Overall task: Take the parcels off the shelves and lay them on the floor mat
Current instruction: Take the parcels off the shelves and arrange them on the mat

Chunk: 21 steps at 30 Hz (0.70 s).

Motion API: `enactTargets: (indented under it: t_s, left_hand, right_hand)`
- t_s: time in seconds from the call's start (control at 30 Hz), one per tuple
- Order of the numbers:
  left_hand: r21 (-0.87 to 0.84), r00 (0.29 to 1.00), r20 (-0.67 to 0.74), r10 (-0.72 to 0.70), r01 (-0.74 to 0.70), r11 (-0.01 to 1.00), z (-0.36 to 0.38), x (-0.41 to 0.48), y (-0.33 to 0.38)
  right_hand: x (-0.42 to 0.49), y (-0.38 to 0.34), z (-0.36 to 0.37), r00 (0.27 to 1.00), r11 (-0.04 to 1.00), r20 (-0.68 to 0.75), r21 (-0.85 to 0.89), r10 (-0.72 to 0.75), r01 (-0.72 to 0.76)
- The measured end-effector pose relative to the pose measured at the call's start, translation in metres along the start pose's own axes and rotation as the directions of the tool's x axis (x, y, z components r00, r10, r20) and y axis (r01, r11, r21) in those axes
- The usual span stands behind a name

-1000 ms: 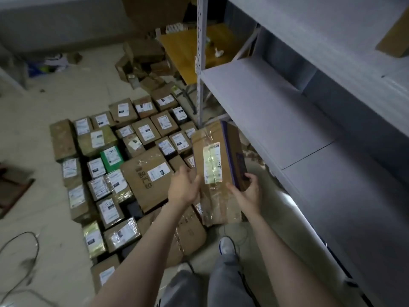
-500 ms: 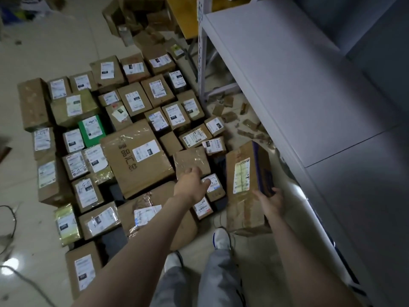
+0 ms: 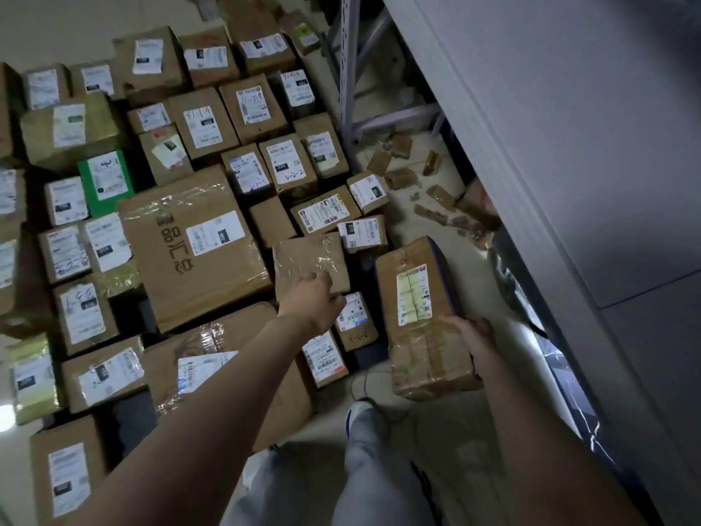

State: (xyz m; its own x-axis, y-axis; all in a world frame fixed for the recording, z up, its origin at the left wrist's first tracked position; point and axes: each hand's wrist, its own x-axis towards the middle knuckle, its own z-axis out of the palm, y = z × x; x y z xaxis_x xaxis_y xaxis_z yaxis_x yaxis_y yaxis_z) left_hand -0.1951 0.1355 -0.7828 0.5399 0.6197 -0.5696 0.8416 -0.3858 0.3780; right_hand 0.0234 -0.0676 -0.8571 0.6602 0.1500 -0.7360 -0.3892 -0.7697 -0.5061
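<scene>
Lower now than a moment ago, the long taped parcel (image 3: 421, 317) has come down from the level of the shelf (image 3: 569, 146) almost to the floor, at the right edge of the spread of parcels already laid out. The right hand (image 3: 472, 336) grasps it by its near right corner, thumb on the top face; whether its far end touches down yet cannot be told. The left hand (image 3: 313, 301) has reached forward onto the near edge of a small plain parcel (image 3: 309, 260), fingers bent over it, though whether they grip or only press is unclear. The step in hand looks like setting down. Next, the left hand probably needs to nudge the small parcel aside so the long one can lie flat on the dark mat (image 3: 132, 415), after which the right hand lets go.
</scene>
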Motion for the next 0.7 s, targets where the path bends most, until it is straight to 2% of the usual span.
enactTargets:
  t_s: [0.1, 0.3, 0.43, 0.53, 0.7]
  left_hand:
    - [0.046, 0.999, 0.029, 0.022, -0.024, 0.999, 0.022, 0.017, 0.004]
    - [-0.007, 0.997, 0.045, 0.057, -0.056, 0.998, 0.047, 0.051, 0.006]
    - [0.001, 0.996, 0.034, 0.083, -0.083, 0.997, 0.052, 0.065, 0.005]
    - [-0.017, 0.995, 0.029, 0.091, -0.090, 0.996, 0.054, 0.069, 0.004]
    - [-0.024, 0.996, 0.035, 0.087, -0.086, 0.996, 0.049, 0.065, 0.003]
  right_hand:
    - [0.028, 0.008, 0.002, 0.997, 0.999, 0.078, -0.051, -0.009, 0.013]
    - [0.063, 0.011, 0.025, 0.981, 0.999, 0.192, -0.047, -0.016, 0.026]
    - [0.076, 0.004, 0.048, 0.982, 0.995, 0.163, 0.028, -0.096, 0.093]
    - [0.076, -0.005, 0.066, 0.981, 0.989, 0.127, 0.020, -0.146, 0.145]
    - [0.071, -0.026, 0.088, 0.956, 0.947, 0.111, -0.147, -0.270, 0.285]
